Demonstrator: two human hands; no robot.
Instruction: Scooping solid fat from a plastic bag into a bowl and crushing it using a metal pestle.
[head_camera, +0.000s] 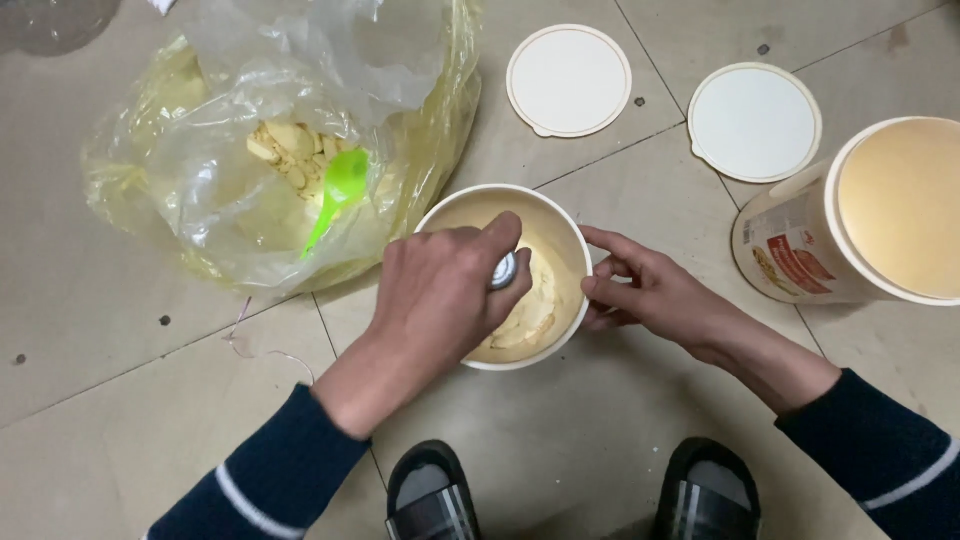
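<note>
A round white tub (560, 225) of pale yellow powder stands on the tiled floor in front of me. My left hand (440, 295) is over the tub, closed around a metal utensil (505, 270) that dips into the powder. My right hand (645, 290) grips the tub's right rim, fingers outside and thumb at the edge. A clear plastic bag (270, 140) of the same yellow powder lies at the upper left, with a green plastic spoon (340, 195) resting in it.
Two round white lids (568, 80) (755, 122) lie on the floor behind the tub. A second tub (870, 215), filled level with powder and labelled on its side, stands at the right. My two slippered feet (435, 495) (705, 490) are at the bottom edge.
</note>
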